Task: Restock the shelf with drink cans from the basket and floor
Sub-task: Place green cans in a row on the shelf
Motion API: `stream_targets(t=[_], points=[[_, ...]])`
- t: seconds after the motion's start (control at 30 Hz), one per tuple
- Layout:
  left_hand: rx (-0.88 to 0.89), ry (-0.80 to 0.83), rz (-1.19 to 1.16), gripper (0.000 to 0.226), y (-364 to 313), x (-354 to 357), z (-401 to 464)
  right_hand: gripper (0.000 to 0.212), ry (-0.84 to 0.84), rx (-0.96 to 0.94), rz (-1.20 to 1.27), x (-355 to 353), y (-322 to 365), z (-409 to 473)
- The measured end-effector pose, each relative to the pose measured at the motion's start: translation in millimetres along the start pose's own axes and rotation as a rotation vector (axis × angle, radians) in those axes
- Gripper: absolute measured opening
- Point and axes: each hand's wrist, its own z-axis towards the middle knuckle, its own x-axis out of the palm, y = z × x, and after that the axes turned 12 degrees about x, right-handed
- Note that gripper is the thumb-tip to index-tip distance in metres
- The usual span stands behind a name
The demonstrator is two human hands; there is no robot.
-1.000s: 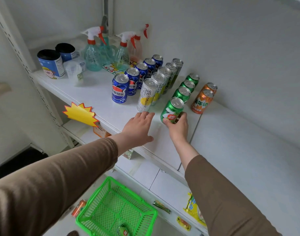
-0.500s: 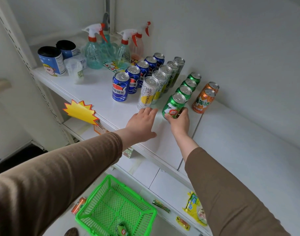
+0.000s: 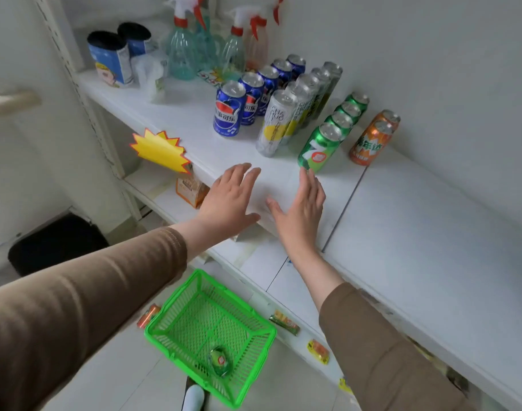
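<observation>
Rows of cans stand on the white shelf (image 3: 416, 221): blue cans (image 3: 228, 112), tall silver-yellow cans (image 3: 276, 126), green cans with the front green can (image 3: 319, 148), and orange cans (image 3: 371, 140). My right hand (image 3: 301, 212) hovers just in front of the front green can, fingers straight, holding nothing. Beside it, my left hand (image 3: 231, 197) lies flat near the shelf's front edge. Below on the floor sits a green basket (image 3: 176, 321) with one green can (image 3: 219, 358) in it. An orange can (image 3: 148, 315) lies on the floor beside the basket.
Spray bottles (image 3: 182, 51) and blue tubs (image 3: 110, 62) fill the shelf's back left. A yellow starburst tag (image 3: 159, 149) hangs off the shelf edge. Snack packets (image 3: 285, 321) lie on a lower shelf. A black bin (image 3: 58, 244) stands at the left.
My right hand has let go of the front green can and drawn back with fingers straightened. The can stays upright on the shelf. My left hand has stayed near the shelf's front edge.
</observation>
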Motion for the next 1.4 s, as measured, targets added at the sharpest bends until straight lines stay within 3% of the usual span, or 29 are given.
stream_targets(t=[0.27,0.67,0.83,1.13,1.4], points=[[-0.060,0.042,0.032,0.100,31,50,-143,0.084,0.155,-0.290,-0.256,28,-8,-133],[-0.219,0.388,-0.023,0.105,68,235,-302,0.081,0.541,-0.206,-0.374,174,-156,-277],[-0.226,0.561,-0.034,0.104,76,339,-340,0.079,0.733,-0.125,-0.437,248,-250,-327],[-0.222,0.726,-0.046,0.095,98,516,-371,0.078,1.002,0.155,-0.491,387,-400,-405],[-0.169,0.790,-0.031,0.090,114,605,-374,0.080,1.155,0.495,-0.552,474,-476,-458]])
